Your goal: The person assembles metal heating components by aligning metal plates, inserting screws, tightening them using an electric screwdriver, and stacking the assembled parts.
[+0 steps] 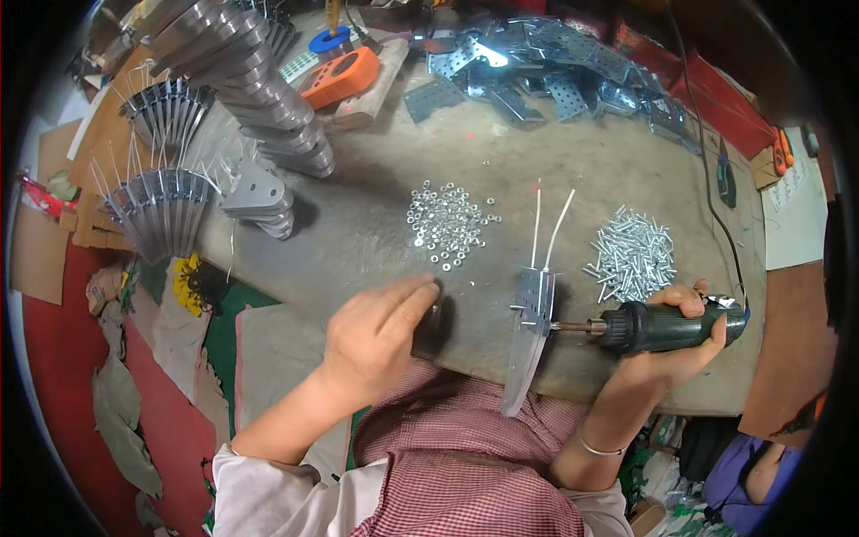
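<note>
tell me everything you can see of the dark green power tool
The power tool has a rounded, plastic-looking dark green body, a broad black front collar and a thin brownish metal shaft. It lies roughly level above the table, pointing left, gripped in the right hand. A dark cord leads up from its rear. Its tip is at a screw in the upright grey metal piece; whether it is spinning, I cannot tell.
</note>
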### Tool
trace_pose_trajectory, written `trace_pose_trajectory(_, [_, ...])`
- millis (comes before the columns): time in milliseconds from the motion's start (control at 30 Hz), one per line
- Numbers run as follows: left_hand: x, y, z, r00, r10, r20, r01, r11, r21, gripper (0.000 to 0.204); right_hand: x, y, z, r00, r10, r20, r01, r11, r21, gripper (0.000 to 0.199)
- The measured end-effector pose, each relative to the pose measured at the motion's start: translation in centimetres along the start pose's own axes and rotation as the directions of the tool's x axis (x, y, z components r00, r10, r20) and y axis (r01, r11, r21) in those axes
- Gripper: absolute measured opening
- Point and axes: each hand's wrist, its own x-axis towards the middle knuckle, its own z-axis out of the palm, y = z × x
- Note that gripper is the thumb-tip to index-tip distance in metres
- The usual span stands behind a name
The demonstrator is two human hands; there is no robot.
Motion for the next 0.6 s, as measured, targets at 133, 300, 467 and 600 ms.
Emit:
trace_pose_trajectory(133, [1.3, -1.0, -1.4, 0.993, -0.117, 0.0, 0.117, 0.993, 0.002, 0.031, 0.2, 0.1, -0.6, 0.999, -0.006, 0.037, 0.007, 0.999, -0.031, 0.035])
trace_pose_trajectory(300, [2.2, -1.3, -1.5, 0.985, -0.05, 0.164, 0.043, 0.998, 0.048, 0.026, 0.5, -0.2, -1.2, 0.995, 0.069, 0.075, -0.073, 0.996, 0.046, 0.035])
trace_pose_trajectory(467, [3.2, -2.0, -1.8, 0.966, -0.05, 0.254, 0.031, 0.996, 0.078, 0.021, 0.6, -0.1, -1.6, 0.989, 0.057, 0.134, -0.061, 0.998, 0.022, 0.035])
trace_pose_trajectory(600, [3.8, -1.6, -2.1, 0.957, -0.029, 0.289, 0.002, 0.996, 0.093, 0.02, 0.9, 0.0, -1.7, 0.984, 0.054, 0.17, -0.06, 0.998, 0.035, 0.033])
